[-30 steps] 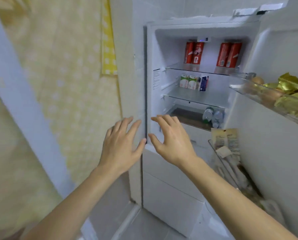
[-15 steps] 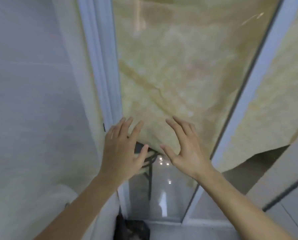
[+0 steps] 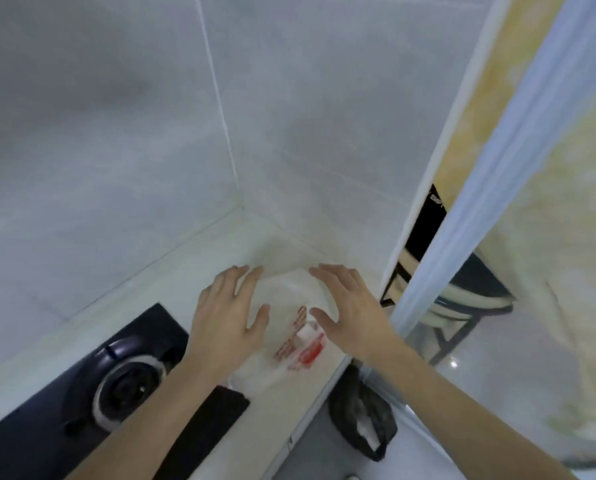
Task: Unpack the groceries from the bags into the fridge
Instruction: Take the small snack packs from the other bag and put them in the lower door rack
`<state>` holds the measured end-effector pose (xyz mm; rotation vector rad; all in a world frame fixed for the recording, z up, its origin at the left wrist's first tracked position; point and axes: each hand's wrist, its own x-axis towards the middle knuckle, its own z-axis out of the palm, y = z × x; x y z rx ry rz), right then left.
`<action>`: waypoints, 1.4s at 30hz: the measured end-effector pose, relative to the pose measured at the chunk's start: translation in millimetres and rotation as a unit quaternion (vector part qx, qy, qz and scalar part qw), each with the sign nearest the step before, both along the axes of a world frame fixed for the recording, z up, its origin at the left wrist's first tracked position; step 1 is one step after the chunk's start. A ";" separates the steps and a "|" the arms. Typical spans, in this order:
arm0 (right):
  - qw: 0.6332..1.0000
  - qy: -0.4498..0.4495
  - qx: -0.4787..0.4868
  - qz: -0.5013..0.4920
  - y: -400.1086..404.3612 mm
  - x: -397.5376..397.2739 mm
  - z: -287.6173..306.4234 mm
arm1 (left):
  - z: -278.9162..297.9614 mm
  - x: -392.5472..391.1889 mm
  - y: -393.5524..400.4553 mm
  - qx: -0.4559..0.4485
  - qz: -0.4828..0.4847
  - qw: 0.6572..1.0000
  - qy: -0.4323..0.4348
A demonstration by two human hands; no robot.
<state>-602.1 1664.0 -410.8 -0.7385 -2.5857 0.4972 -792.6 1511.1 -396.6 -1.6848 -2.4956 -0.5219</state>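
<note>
Groceries bag, thin clear plastic on the worktop, sits between my open left hand and right hand; a careless grab could tear it.

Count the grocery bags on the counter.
1: a clear plastic bag with red print lies in the counter corner, between both hands. More may sit out of view.

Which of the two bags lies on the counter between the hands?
The clear plastic bag with red print lies on the counter, between both open hands; the black bag sits lower, beside the counter's edge.
</note>
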 end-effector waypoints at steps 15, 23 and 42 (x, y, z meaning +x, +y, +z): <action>0.969 -0.173 0.045 0.169 111.7 -51.9 -206.9 | -208.2 43.5 103.9 -0.138 0.046 0.983 -0.112; 0.942 -0.263 0.074 0.197 137.8 -65.5 -222.9 | -236.4 50.3 123.0 -0.190 0.030 0.972 -0.136; 0.951 -0.267 0.028 0.153 130.6 -69.7 -217.5 | -240.3 42.7 123.6 -0.187 0.034 0.975 -0.113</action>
